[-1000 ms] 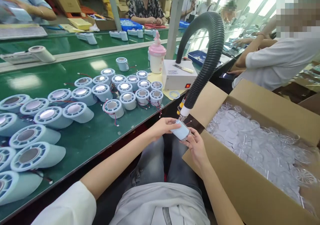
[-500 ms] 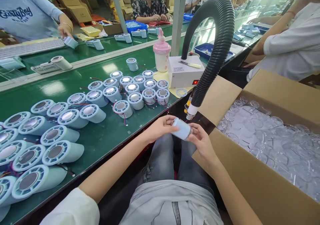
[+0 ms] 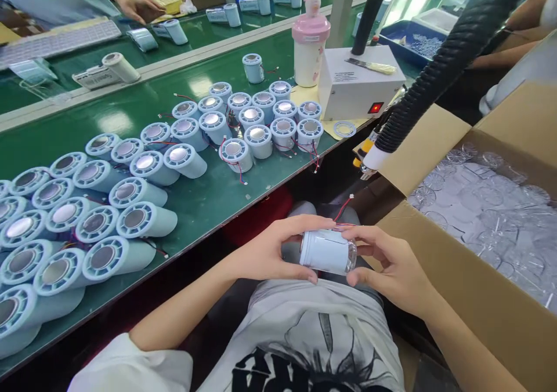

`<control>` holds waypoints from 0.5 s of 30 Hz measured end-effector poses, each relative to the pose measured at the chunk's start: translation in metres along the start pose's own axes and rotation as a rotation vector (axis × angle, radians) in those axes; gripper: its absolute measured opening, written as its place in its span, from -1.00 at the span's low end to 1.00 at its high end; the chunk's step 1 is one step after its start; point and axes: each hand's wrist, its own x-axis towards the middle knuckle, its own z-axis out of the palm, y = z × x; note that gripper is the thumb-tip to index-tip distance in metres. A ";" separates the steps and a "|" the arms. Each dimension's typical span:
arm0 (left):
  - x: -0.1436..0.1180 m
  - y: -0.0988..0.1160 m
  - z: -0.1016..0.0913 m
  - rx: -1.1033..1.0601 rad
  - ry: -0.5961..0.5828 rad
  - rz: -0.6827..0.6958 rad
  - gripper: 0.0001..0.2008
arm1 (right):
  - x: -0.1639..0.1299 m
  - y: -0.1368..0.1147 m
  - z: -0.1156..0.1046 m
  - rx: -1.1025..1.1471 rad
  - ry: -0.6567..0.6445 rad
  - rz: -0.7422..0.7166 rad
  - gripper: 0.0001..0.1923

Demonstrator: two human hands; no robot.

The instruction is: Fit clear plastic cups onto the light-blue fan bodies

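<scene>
Between both hands, above my lap, lies a light-blue cylindrical housing (image 3: 324, 251) on its side. My left hand (image 3: 267, 251) wraps its left end, thumb below and fingers over the top. At the other end my right hand (image 3: 394, 264) pinches a clear plastic cap (image 3: 351, 256) with thumb and fingers; whether it is fully seated I cannot tell. A thin red wire (image 3: 343, 206) with a white plug rises behind the housing. Left of my hands, several similar blue housings (image 3: 145, 221) with round metallic discs on top stand on the green table (image 3: 209, 206).
A black flexible hose (image 3: 435, 84) arches from a white box (image 3: 361, 87) down to a nozzle right of the table edge. An open carton (image 3: 439, 235) of clear plastic parts stands at my right. Beside the box is a pink-lidded cup (image 3: 308, 50). A co-worker's hand (image 3: 141, 9) is across the table.
The housing has come closer to my body and turned level, with its wire now showing. My view has tilted downward. Across the table, the co-worker's hand has let go of a blue part.
</scene>
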 end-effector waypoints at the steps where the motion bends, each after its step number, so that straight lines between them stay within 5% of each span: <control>1: -0.002 0.000 0.000 0.017 0.005 0.035 -0.22 | 0.000 -0.002 0.001 0.023 -0.014 0.017 -0.59; 15: -0.014 0.007 -0.005 0.191 -0.020 0.146 -0.21 | 0.012 -0.018 0.017 0.493 -0.051 0.369 -0.54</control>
